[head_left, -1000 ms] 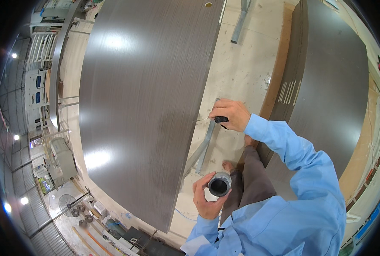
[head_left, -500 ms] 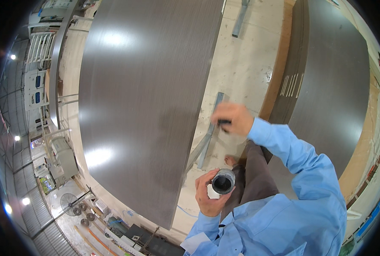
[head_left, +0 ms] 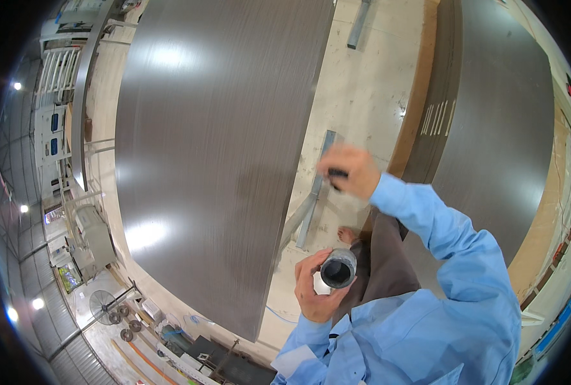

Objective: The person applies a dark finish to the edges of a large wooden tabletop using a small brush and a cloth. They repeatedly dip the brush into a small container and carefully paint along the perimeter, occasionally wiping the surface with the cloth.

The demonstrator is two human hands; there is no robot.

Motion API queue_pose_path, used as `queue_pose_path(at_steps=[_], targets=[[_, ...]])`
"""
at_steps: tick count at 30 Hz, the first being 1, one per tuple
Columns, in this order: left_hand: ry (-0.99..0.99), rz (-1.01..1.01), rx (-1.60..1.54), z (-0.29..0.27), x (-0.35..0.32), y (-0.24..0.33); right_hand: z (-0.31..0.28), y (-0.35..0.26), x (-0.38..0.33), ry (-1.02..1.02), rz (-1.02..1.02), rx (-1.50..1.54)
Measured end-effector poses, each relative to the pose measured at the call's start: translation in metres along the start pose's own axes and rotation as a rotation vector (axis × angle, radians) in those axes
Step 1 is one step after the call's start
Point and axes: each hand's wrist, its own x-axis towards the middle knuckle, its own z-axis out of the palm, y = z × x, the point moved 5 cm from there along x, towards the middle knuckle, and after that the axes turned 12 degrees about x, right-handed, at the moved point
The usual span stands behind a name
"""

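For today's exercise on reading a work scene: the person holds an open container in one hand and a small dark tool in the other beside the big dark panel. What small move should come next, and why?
Probably lower the right hand to dip its small dark tool into the open container, which the left hand holds mouth-up just below, close beside the dark panel.

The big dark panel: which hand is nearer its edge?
Left. The left hand, holding a grey cup, sits just beside the dark panel edge; the right hand, gripping a small dark object, is farther off.
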Motion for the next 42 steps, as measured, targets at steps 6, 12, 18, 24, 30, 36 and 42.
queue_pose_path(at_steps=[6,12,18,24,30,36,42], targets=[[0.038,0.018,-0.043,-0.009,-0.020,-0.015,-0.021,0.021,0.024,0.248,0.020,-0.193],[0.069,0.026,-0.074,-0.023,-0.051,-0.043,0.070,-0.045,-0.047,-0.263,-0.091,-0.038],[0.148,0.037,-0.109,-0.035,-0.088,-0.074,0.059,-0.021,-0.050,0.202,0.123,-0.234],[0.176,0.034,-0.126,-0.059,-0.126,-0.101,0.117,-0.059,-0.085,-0.076,0.009,-0.119],[0.130,0.014,-0.098,-0.061,-0.149,-0.116,0.104,-0.053,-0.080,0.171,0.073,-0.229],[0.130,-0.015,-0.116,-0.054,-0.154,-0.116,0.108,-0.042,-0.096,0.065,0.146,-0.137],[0.112,0.005,-0.085,-0.044,-0.150,-0.101,0.096,-0.037,-0.085,0.007,0.075,-0.196]])
